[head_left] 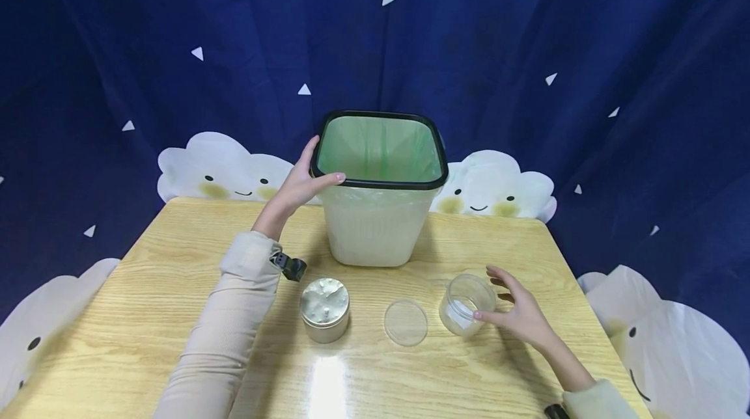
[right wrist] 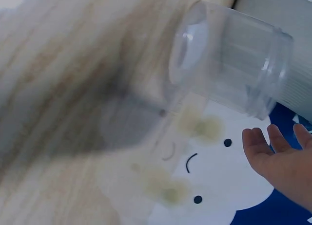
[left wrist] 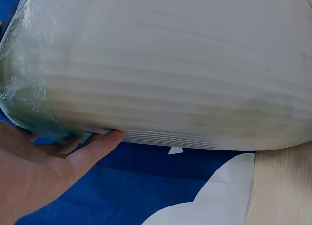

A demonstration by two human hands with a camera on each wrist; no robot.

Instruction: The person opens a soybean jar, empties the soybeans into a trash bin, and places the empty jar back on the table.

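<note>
A pale trash bin (head_left: pixel 375 224) with a black rim and a green liner stands at the back of the table. My left hand (head_left: pixel 301 178) grips its near left corner, thumb along the front rim and fingers on the left side. The left wrist view shows fingers of the left hand (left wrist: pixel 53 166) against the bin wall (left wrist: pixel 170 79). Beside an uncovered clear jar (head_left: pixel 459 311), my right hand (head_left: pixel 521 315) has its fingers spread. A gap shows between the right hand (right wrist: pixel 282 159) and the clear jar (right wrist: pixel 229 59) in the right wrist view. Something white lies inside the jar.
A clear round lid (head_left: pixel 405 323) lies flat left of the jar. Farther left stands a round tub (head_left: pixel 325 308) with a lumpy silvery-white top. The wooden table (head_left: pixel 193 243) ends at a dark blue curtain (head_left: pixel 252 48) with white clouds.
</note>
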